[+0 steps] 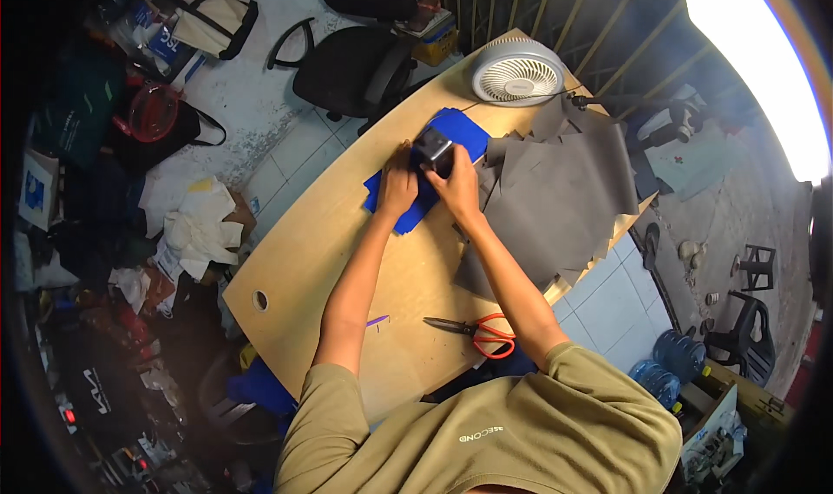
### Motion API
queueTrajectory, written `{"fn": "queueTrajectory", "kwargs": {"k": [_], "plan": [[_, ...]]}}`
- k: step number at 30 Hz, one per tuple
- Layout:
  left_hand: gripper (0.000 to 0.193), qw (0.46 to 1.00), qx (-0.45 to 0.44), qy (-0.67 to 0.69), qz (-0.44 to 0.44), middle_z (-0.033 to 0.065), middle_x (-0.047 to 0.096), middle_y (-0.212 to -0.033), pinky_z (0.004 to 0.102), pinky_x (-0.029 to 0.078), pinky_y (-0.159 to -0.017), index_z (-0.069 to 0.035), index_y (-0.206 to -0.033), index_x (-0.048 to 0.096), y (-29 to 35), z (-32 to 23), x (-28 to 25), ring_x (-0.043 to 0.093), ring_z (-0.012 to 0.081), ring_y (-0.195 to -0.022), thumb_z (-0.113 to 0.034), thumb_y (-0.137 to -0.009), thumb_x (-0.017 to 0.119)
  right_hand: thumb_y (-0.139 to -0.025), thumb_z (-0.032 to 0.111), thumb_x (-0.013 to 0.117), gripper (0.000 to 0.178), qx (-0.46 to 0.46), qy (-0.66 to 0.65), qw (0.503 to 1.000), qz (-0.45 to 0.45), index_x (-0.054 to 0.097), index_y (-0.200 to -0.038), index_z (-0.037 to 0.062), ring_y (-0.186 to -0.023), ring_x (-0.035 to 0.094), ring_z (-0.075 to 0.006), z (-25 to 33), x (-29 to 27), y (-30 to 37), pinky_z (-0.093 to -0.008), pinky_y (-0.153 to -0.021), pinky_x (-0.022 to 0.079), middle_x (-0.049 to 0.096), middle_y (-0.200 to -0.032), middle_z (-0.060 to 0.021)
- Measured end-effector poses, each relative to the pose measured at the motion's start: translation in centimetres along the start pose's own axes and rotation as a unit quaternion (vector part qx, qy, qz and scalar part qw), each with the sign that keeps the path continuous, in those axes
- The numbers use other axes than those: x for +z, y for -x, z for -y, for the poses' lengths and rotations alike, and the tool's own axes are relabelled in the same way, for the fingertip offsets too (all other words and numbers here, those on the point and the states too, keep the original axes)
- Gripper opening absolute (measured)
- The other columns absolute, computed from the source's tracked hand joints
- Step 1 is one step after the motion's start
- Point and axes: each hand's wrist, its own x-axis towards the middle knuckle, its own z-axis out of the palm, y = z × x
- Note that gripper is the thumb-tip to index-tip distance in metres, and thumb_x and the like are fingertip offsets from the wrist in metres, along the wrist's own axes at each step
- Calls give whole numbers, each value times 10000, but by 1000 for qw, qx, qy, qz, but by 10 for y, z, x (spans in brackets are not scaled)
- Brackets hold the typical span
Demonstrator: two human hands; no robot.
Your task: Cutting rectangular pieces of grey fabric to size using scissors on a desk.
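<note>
A black block (434,150) is sitting on the blue cloth (464,132) toward the far part of the table (304,264). The right hand (458,186) is holding the block from its right and near sides, its fingers curling around it; the grip of the hidden fingertips is not showing. The left hand (399,186) is resting on the cloth just left of the block, fingers pointing away and lying close together; whether they are touching the block, I cannot tell. The cloth is extending beyond both hands, left and right. To the right, grey sheets (555,208) are lying piled and overlapping, some hanging past the table's right edge. A fan (521,73) is standing at the far end, facing near. On the near side, scissors (486,333) with red handles are lying at the right, and a purple pen (377,320) is lying left of them. Beyond the table's far left edge, a black chair (347,71) is standing on the floor.
</note>
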Motion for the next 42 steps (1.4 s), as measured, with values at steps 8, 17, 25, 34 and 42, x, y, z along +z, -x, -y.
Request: {"fn": "queueTrajectory", "kwargs": {"k": [8, 17, 25, 34, 42], "plan": [[586, 977, -103, 181, -42, 263, 431, -1433, 431, 287, -1143, 34, -1426, 362, -14, -61, -38, 396, 390, -1354, -40, -845, 374, -695, 203, 816, 658, -22, 14, 1000, 11, 491, -1231, 3, -1082, 546, -405, -11, -6, 2, -455, -925, 455, 567, -1132, -205], [560, 947, -211, 181, -159, 229, 496, -1370, 410, 409, -1039, 15, -1405, 380, 25, -88, -36, 501, 339, -1247, 27, -848, 432, -723, 280, 821, 718, -65, 82, 992, 66, 481, -1307, 36, -1112, 544, -377, 2, -76, 26, -420, -942, 450, 559, -1216, -182], [412, 985, -65, 153, -39, 202, 590, -1197, 418, 455, -948, 25, -1234, 542, 27, -199, 8, 564, 374, -1093, 29, -827, 480, -896, 268, 643, 485, 3, 248, 965, -87, 514, -1307, 47, -1222, 483, -336, -56, -209, 21, -465, -1028, 366, 545, -1294, -158], [620, 990, -78, -7, 114, 166, 363, -1496, 594, 314, -1052, -61, -1422, 409, -83, -214, 111, 335, 394, -1360, -363, -903, 561, -926, 479, 504, 600, 66, 398, 914, 43, 434, -1452, 197, -1431, 231, -406, -99, -188, 64, -622, -1122, 165, 305, -1551, -121], [626, 973, -32, -132, 189, 135, 418, -1457, 606, 339, -975, -144, -1405, 482, -45, -204, 118, 390, 342, -1307, -509, -899, 535, -918, 460, 519, 590, 53, 392, 918, 37, 451, -1441, 195, -1433, 229, -394, -89, -195, 100, -617, -1126, 153, 318, -1546, -115]]}}
